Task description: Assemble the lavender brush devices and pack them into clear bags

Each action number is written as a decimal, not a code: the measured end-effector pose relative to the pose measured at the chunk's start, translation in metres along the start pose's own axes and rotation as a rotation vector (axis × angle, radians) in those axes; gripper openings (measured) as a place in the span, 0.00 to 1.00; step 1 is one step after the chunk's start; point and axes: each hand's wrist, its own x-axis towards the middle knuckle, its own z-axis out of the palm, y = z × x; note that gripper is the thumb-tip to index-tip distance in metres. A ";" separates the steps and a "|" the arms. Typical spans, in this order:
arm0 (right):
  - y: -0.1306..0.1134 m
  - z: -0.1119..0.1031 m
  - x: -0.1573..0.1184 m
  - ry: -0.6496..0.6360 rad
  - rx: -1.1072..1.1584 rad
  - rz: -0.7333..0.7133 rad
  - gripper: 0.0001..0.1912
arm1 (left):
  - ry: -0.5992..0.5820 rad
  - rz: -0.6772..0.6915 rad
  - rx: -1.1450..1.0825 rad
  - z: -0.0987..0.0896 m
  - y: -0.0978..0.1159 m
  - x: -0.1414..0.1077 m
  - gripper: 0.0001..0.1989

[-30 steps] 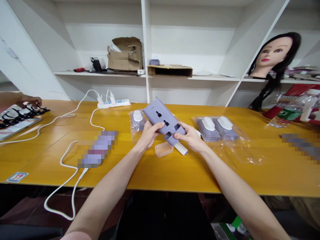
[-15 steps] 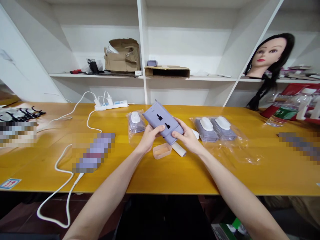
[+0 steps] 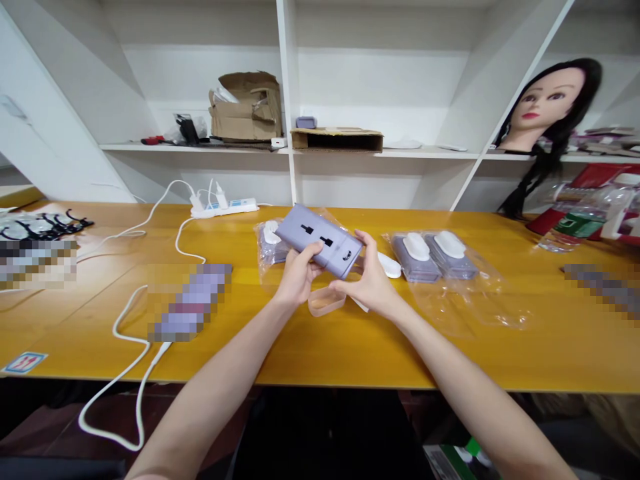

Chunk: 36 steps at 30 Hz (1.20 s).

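A lilac flat plastic box [image 3: 317, 233] with two black slot-shaped marks is held tilted above the table. My left hand [image 3: 299, 272] is closed on its lower left side, thumb on the front face. At the box's right end, my right hand [image 3: 373, 280] has its thumb and fingers spread apart around the corner; whether a fingertip touches it is unclear. A small dark opening shows near that end. Below stands a translucent peach-coloured open tray [image 3: 327, 302]. Behind my right hand lies a white oval piece [image 3: 389, 265].
Two bagged lilac boxes with white oval tops [image 3: 417, 257] lie to the right, another bagged one [image 3: 273, 241] behind my left hand. A power strip [image 3: 225, 207], white cable [image 3: 115, 327], pixelated lilac object [image 3: 193, 303] and bottle [image 3: 575, 223] are on the table [image 3: 225, 363].
The box has turned, bringing its right end with the dark opening into view. My right thumb has come off its front face and the right fingers have spread.
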 end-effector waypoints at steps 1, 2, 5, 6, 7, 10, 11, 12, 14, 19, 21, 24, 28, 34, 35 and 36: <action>0.000 0.002 0.000 0.032 -0.094 -0.025 0.51 | -0.011 0.004 0.003 0.000 0.001 -0.001 0.16; 0.001 0.003 -0.001 0.052 -0.173 -0.053 0.50 | -0.025 0.005 0.011 0.000 0.002 -0.002 0.17; 0.004 0.001 0.000 0.057 -0.282 -0.139 0.47 | -0.049 -0.005 0.030 0.000 0.004 -0.004 0.18; 0.005 0.000 0.001 0.050 -0.293 -0.162 0.46 | -0.045 -0.009 0.027 0.000 0.005 -0.004 0.19; 0.006 -0.001 0.001 0.046 -0.302 -0.180 0.46 | -0.038 -0.012 0.019 -0.001 0.006 -0.003 0.19; 0.006 -0.003 0.002 0.046 -0.328 -0.209 0.45 | -0.025 0.001 0.006 -0.003 0.007 -0.001 0.20; 0.006 -0.004 0.002 0.044 -0.337 -0.218 0.45 | -0.031 0.011 0.009 -0.004 0.007 0.000 0.21; 0.005 -0.005 0.002 0.039 -0.345 -0.228 0.45 | -0.038 0.023 0.013 -0.005 0.007 0.001 0.21; 0.004 -0.007 0.002 0.027 -0.361 -0.252 0.45 | -0.050 0.034 0.012 -0.005 0.007 0.002 0.21; 0.003 -0.009 0.003 0.034 -0.389 -0.263 0.45 | -0.033 0.012 -0.007 -0.001 0.005 -0.002 0.20; 0.003 -0.007 0.002 0.050 -0.401 -0.255 0.45 | -0.024 0.029 -0.017 0.001 0.004 -0.003 0.19; 0.002 -0.002 0.000 0.078 -0.409 -0.224 0.45 | -0.001 0.055 -0.046 0.003 0.000 -0.004 0.18; 0.000 0.007 -0.004 0.122 -0.406 -0.160 0.44 | 0.023 0.080 -0.067 0.005 -0.004 -0.004 0.18; 0.000 0.017 -0.009 0.177 -0.417 -0.113 0.45 | 0.074 0.116 -0.083 0.009 -0.005 -0.008 0.19; 0.000 0.016 -0.009 0.175 -0.417 -0.115 0.45 | 0.066 0.115 -0.072 0.010 -0.005 -0.009 0.19; 0.000 0.016 -0.009 0.173 -0.418 -0.119 0.45 | 0.056 0.116 -0.058 0.010 -0.005 -0.010 0.20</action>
